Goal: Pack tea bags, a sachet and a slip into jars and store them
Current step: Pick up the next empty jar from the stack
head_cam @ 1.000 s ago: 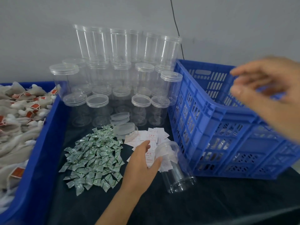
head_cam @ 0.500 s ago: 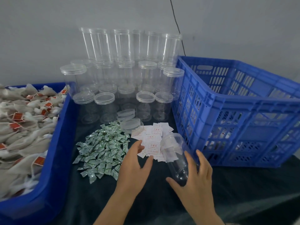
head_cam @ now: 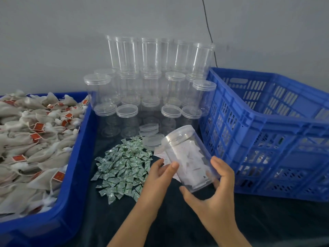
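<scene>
Lifted, tilted — clear jar (head_cam: pixel 188 157), seemingly holding slips

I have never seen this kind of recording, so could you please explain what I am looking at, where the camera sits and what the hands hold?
There is no machine here: a person works with bare hands, and the one camera sits on their head, looking forward and down. The right hand grips a clear jar, lifted and tilted, its mouth pointing away. White pieces show through it, but I cannot tell if they lie inside or behind. The left hand touches the jar's side with its thumb. On the dark table lie a heap of green sachets, loose lids and some paper slips, with stacked empty jars behind. A blue tray at left holds tea bags; a blue crate stands at right.
</scene>
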Demonstrator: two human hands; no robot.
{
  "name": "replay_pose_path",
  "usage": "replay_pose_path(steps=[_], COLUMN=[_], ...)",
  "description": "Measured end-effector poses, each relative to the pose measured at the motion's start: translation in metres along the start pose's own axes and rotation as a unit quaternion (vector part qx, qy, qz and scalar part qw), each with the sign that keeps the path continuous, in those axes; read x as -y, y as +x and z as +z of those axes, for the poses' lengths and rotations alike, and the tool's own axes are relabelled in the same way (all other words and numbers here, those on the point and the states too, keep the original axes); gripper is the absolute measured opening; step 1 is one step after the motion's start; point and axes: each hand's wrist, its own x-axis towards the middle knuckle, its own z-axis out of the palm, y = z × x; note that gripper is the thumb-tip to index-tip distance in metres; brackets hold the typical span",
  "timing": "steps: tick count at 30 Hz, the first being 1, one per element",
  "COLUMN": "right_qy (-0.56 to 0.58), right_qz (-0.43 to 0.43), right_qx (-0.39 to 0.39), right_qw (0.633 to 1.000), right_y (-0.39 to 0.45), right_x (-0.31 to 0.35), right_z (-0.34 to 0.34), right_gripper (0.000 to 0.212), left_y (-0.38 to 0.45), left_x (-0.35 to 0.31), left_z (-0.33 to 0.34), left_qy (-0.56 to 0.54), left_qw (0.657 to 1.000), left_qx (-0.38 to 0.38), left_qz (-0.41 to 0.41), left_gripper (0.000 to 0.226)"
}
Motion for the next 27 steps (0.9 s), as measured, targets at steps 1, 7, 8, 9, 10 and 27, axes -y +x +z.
replay_pose_path(steps=[1,7,8,9,10,27], right_qy=[0.017,0.068,0.065,0.059,0.052,-0.164], right_qz=[-0.005,0.059,0.086,0.112,0.133,0.246], right_qx=[0.010,0.138,0.170,0.203,0.233,0.419], right_qw=[1.000,0.986,0.979,0.971,0.962,0.858], right_y=[0.000,-0.003,0.001,0.007,0.015,0.128], right_x=[0.001,-0.002,-0.002,-0.001,0.000,0.050], right_z=[0.004,0.026,0.026,0.026,0.025,0.060], right_gripper=[0.094,0.092,0.092,0.088,0.081,0.110], left_y=[0.001,0.008,0.009,0.010,0.010,0.012], left_x=[-0.003,-0.014,-0.015,-0.015,-0.016,-0.020], left_z=[-0.001,-0.007,-0.011,-0.014,-0.018,-0.025], left_qy=[-0.040,-0.120,-0.101,-0.072,-0.034,0.617], left_qw=[0.999,0.991,0.992,0.993,0.992,0.637], left_qx=[0.005,-0.039,-0.058,-0.076,-0.098,-0.277], left_qz=[0.005,0.046,0.051,0.060,0.073,0.370], left_gripper=[0.093,0.088,0.090,0.092,0.093,0.081])
